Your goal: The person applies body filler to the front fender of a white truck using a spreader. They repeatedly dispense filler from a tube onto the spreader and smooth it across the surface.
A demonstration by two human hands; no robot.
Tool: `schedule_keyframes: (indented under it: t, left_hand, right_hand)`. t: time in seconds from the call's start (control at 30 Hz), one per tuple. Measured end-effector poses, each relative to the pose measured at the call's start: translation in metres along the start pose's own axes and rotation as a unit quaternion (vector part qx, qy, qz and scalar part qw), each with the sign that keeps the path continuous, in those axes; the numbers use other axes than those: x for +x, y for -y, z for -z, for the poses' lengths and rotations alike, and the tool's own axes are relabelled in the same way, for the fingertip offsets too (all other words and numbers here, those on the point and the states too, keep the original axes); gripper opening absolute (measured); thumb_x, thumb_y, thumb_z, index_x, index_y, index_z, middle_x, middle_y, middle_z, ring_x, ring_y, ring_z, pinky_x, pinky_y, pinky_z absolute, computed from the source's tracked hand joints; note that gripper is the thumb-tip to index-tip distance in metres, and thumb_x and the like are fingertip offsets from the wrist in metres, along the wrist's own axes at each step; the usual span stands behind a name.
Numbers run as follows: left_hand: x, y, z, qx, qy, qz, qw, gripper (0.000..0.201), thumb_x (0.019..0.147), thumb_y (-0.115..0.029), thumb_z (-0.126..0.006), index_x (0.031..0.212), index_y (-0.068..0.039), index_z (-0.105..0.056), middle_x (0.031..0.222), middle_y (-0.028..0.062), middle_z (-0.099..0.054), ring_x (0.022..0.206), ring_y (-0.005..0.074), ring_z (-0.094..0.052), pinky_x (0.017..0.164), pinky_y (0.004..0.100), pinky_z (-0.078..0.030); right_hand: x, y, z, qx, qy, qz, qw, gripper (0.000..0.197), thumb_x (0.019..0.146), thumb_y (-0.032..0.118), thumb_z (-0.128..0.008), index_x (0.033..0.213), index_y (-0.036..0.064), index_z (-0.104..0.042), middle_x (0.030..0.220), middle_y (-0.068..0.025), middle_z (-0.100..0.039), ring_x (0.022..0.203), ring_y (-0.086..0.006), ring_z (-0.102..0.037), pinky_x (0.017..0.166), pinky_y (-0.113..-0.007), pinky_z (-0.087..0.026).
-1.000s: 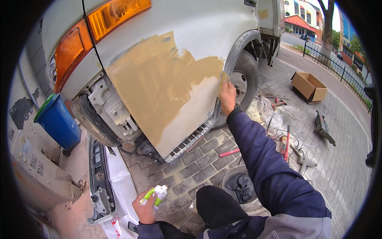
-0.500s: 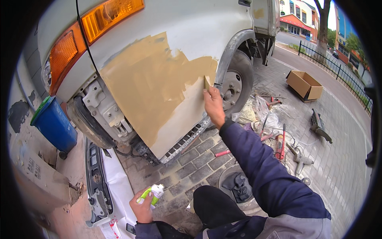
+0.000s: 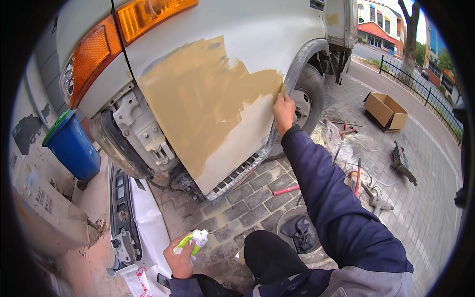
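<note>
My right hand (image 3: 284, 113) pinches a thin putty spreader (image 3: 282, 89), seen nearly edge-on, against the white truck's cab panel (image 3: 240, 136) beside the wheel arch. Tan putty (image 3: 190, 106) covers much of that panel in a broad smeared patch. The lower right of the panel is pale and bare of putty. Low down on the left, my left hand (image 3: 179, 258) is wrapped round a green-and-white squeeze tube (image 3: 200, 237) with a white tip. The tube points up and away from the panel.
Under my right arm stands a round tub (image 3: 309, 256) with dark contents. Tools, including a heat-gun-shaped one (image 3: 380, 204), and plastic sheeting litter the paving at right. Further off sits an open cardboard box (image 3: 386, 111). A blue bin (image 3: 74, 148) and a detached bumper (image 3: 122, 222) are at left.
My right hand has moved the spreader right and slightly up across the panel, toward the wheel arch. The whole view has shifted a little. My left hand still grips the tube.
</note>
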State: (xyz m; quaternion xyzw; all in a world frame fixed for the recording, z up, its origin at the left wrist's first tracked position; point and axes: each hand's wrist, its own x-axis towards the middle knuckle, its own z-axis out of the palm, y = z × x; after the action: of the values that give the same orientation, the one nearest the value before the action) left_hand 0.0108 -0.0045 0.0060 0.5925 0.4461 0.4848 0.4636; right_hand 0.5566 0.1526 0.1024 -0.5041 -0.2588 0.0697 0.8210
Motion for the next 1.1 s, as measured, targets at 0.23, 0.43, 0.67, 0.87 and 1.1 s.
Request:
schedule_keyframes:
  t: [0.23, 0.43, 0.67, 0.87, 1.1]
  left_hand:
    - [0.002, 0.000, -0.002, -0.014, 0.011, -0.011, 1.000, 0.027, 0.096, -0.008, -0.084, 0.117, 0.009, -0.082, 0.107, 0.0145, -0.083, 0.099, 0.0184, -0.075, 0.095, 0.0333, -0.058]
    - [0.000, -0.001, -0.002, -0.005, 0.004, -0.004, 1.000, 0.027, 0.096, -0.007, -0.084, 0.118, 0.009, -0.083, 0.108, 0.0143, -0.083, 0.100, 0.0182, -0.075, 0.095, 0.0329, -0.057]
    - [0.005, -0.001, -0.005, -0.021, 0.008, -0.005, 1.000, 0.027, 0.096, -0.007, -0.082, 0.118, 0.009, -0.083, 0.109, 0.0149, -0.083, 0.099, 0.0186, -0.075, 0.095, 0.0330, -0.057]
    - [0.012, 0.000, -0.012, -0.006, 0.022, -0.013, 1.000, 0.027, 0.096, -0.007, -0.081, 0.118, 0.009, -0.082, 0.110, 0.0144, -0.082, 0.100, 0.0187, -0.074, 0.096, 0.0327, -0.057]
    - [0.016, 0.014, -0.019, -0.029, 0.013, 0.007, 0.999, 0.026, 0.096, -0.008, -0.082, 0.117, 0.008, -0.083, 0.109, 0.0134, -0.082, 0.099, 0.0178, -0.074, 0.095, 0.0324, -0.057]
  right_hand:
    - [-0.019, -0.003, 0.033, 0.096, 0.115, -0.042, 0.988, 0.036, 0.121, 0.024, -0.055, 0.141, -0.0012, -0.072, 0.116, -0.0028, -0.078, 0.095, -0.0094, -0.067, 0.085, -0.030, -0.055]
    - [0.001, -0.012, 0.026, 0.069, 0.052, -0.017, 0.996, 0.035, 0.120, 0.021, -0.052, 0.134, -0.0029, -0.074, 0.115, -0.0051, -0.080, 0.095, -0.0104, -0.069, 0.089, -0.030, -0.055]
    - [-0.049, -0.031, -0.003, -0.200, 0.004, 0.182, 0.963, 0.038, 0.110, 0.014, -0.064, 0.145, -0.0001, -0.070, 0.121, -0.0157, -0.067, 0.111, -0.0274, -0.066, 0.100, -0.038, -0.052]
    - [-0.135, -0.025, -0.039, -0.221, 0.042, 0.279, 0.933, 0.059, 0.103, 0.009, -0.074, 0.158, -0.0022, -0.058, 0.135, -0.0233, -0.059, 0.125, -0.0392, -0.056, 0.108, -0.046, -0.047]
    - [-0.227, -0.008, -0.027, -0.143, 0.208, 0.298, 0.921, 0.060, 0.100, 0.001, -0.071, 0.159, -0.0004, -0.057, 0.142, -0.0233, -0.060, 0.132, -0.0413, -0.057, 0.115, -0.049, -0.048]
